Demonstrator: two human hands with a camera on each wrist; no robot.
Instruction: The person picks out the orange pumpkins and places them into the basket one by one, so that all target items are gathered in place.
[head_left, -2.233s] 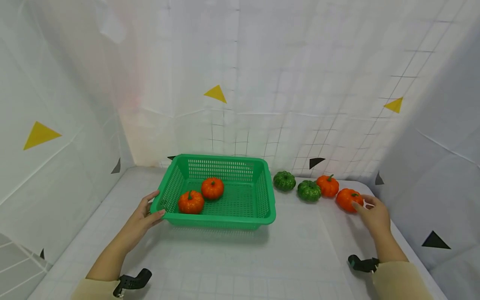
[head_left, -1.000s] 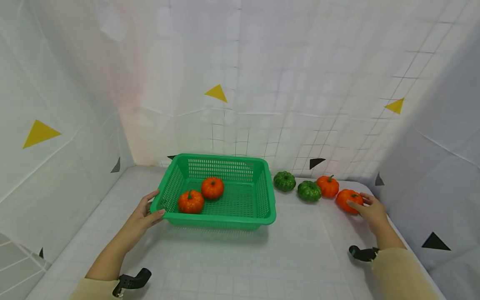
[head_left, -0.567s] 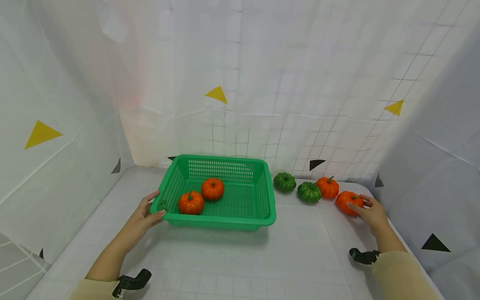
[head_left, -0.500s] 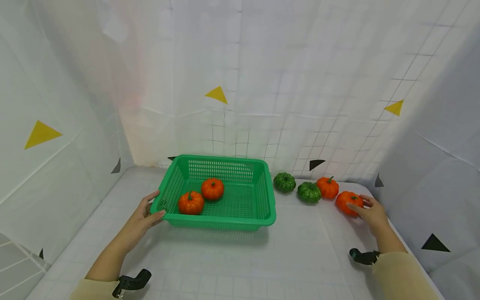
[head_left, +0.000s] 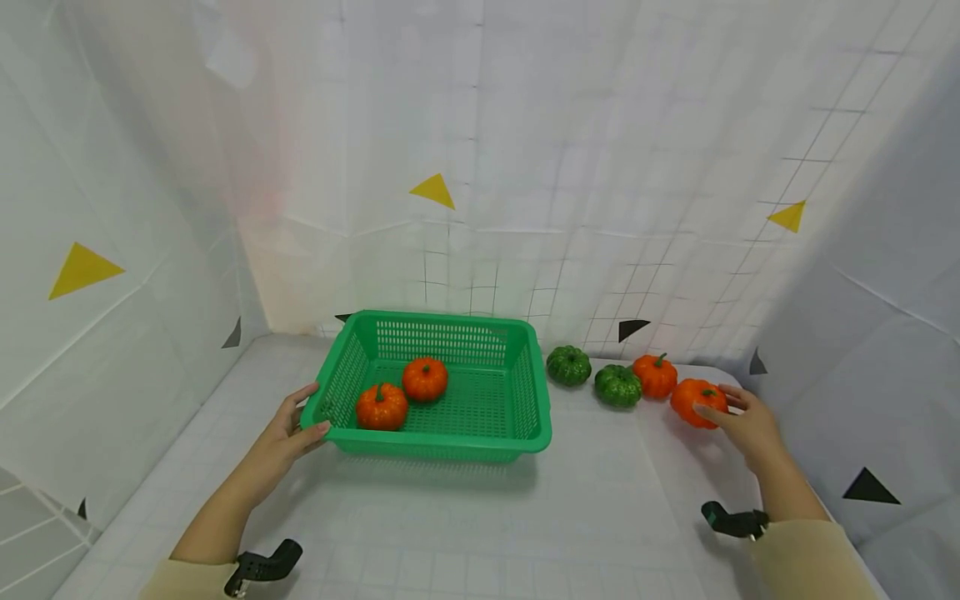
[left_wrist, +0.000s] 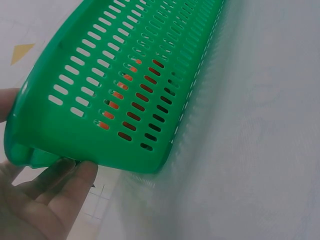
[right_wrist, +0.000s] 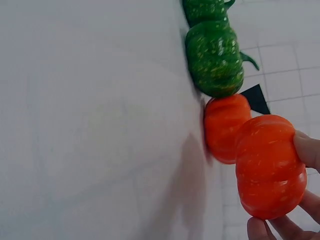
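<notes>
My left hand [head_left: 283, 433] grips the left end of a green plastic basket [head_left: 442, 443], thumb on the rim and fingers around the outer side. Two small orange pumpkins [head_left: 382, 407] sit inside, toward its left half. At the right of the table my right hand [head_left: 752, 421] holds another orange pumpkin [head_left: 698, 403] between thumb and fingers. In the right wrist view this held pumpkin [right_wrist: 271, 167] overlaps a second orange pumpkin [right_wrist: 226, 127], and a shadow lies on the table apart from it.
Left of the held pumpkin stand an orange pumpkin [head_left: 655, 377] and two green pumpkins [head_left: 618, 386], in a row along the back edge of the white table [head_left: 600, 517]. White sheeting [head_left: 480, 167] encloses the back and both sides.
The right hand's fingers have settled around the rightmost orange pumpkin and raised it slightly; the right forearm has shifted a little. The left hand and basket have stayed in place.
</notes>
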